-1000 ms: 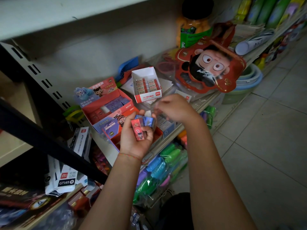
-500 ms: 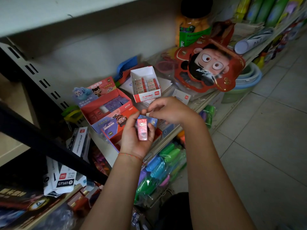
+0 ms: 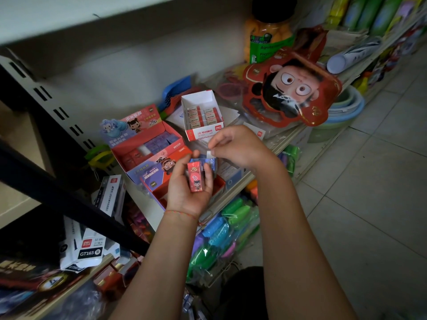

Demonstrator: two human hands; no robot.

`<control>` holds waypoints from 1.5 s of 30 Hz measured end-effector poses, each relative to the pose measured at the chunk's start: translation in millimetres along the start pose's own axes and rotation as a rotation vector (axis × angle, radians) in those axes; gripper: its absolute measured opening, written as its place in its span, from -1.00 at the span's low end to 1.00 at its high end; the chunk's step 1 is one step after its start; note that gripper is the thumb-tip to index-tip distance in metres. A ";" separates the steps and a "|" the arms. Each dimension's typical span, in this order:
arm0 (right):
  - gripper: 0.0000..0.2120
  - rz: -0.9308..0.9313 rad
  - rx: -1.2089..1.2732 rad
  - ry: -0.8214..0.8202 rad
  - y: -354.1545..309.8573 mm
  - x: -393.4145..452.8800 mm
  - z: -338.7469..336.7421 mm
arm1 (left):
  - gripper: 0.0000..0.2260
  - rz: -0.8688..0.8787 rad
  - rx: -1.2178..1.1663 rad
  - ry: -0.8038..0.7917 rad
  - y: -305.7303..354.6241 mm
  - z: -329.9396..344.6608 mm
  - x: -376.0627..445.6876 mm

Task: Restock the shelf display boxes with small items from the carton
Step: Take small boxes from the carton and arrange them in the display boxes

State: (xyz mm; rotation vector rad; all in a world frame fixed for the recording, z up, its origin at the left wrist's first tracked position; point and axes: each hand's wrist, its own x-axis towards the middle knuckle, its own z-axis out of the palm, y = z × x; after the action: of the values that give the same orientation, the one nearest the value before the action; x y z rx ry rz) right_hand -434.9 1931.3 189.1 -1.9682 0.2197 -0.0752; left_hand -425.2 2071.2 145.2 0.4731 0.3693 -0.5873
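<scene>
My left hand lies palm up over the shelf edge and holds a small red cartoon-printed box upright, with a bluish packet behind it. My right hand is just above, pinching a small white piece at the packet's top. Under my left hand sits an open red display box. Behind it stands a second red display box with purple and red small items. A white box of erasers stands further back.
A large red cartoon-face pack and an orange jar stand at the back right. Bagged colourful items hang below the shelf edge. White GT165 boxes lie on the lower left shelf. Tiled floor is to the right.
The red box in my left hand has turned upright and faces the camera. My right hand has shifted a little up and right, still pinching at the bluish packet's top.
</scene>
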 end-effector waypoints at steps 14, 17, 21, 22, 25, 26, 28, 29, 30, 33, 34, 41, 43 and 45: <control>-0.67 0.214 0.353 0.409 22.0 16.8 -7.4 | -0.87 -0.037 0.020 -0.002 -4.1 1.2 2.1; -0.74 0.211 0.173 0.364 27.4 17.1 -6.0 | -0.86 -0.032 0.021 0.002 -3.5 1.3 2.8; -0.72 0.213 -0.266 0.216 33.3 16.2 -3.2 | -0.87 -0.035 0.020 -0.001 -3.9 1.6 1.2; -0.63 0.216 -0.305 0.186 34.9 15.4 -2.3 | -0.87 -0.034 0.016 -0.004 -3.8 1.7 0.6; -0.59 0.147 -0.365 0.213 37.3 14.5 0.7 | -0.87 -0.033 0.006 -0.005 -4.0 3.0 -1.0; -0.63 0.113 -0.369 0.249 38.3 15.7 2.0 | -0.87 -0.034 0.007 -0.003 -4.2 3.2 -1.3; -0.73 0.086 -0.321 0.357 40.3 19.0 4.3 | -0.87 -0.038 0.011 0.000 -4.3 2.9 -1.4; -0.77 0.094 -0.273 0.411 41.6 20.8 5.5 | -0.87 -0.039 0.012 0.000 -4.2 2.5 -1.0; -0.81 0.109 -0.221 0.457 42.5 22.2 6.6 | -0.87 -0.039 0.013 -0.001 -4.2 1.9 -0.9; -0.86 0.148 -0.134 0.540 44.7 25.5 10.8 | -0.88 -0.042 0.011 0.002 -4.3 1.4 -0.6; -0.86 0.160 -0.131 0.550 44.8 26.1 12.2 | -0.88 -0.043 0.009 0.005 -4.2 1.6 -0.5; -0.88 0.218 -0.161 0.584 44.5 27.8 10.7 | -0.88 -0.047 0.018 0.005 -3.9 3.5 -1.6; -0.90 0.233 -0.155 0.566 44.2 27.2 10.0 | -0.88 -0.051 0.019 0.001 -3.7 3.6 -1.5; -0.91 0.243 -0.167 0.537 45.0 27.5 11.8 | -0.88 -0.049 0.024 0.006 -3.7 3.5 -0.8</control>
State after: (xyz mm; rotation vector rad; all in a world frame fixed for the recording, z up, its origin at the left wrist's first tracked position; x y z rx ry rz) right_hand -411.5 1919.6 141.8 -2.0373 0.8354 -0.4404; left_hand -427.5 2066.9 147.4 0.4901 0.3807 -0.6386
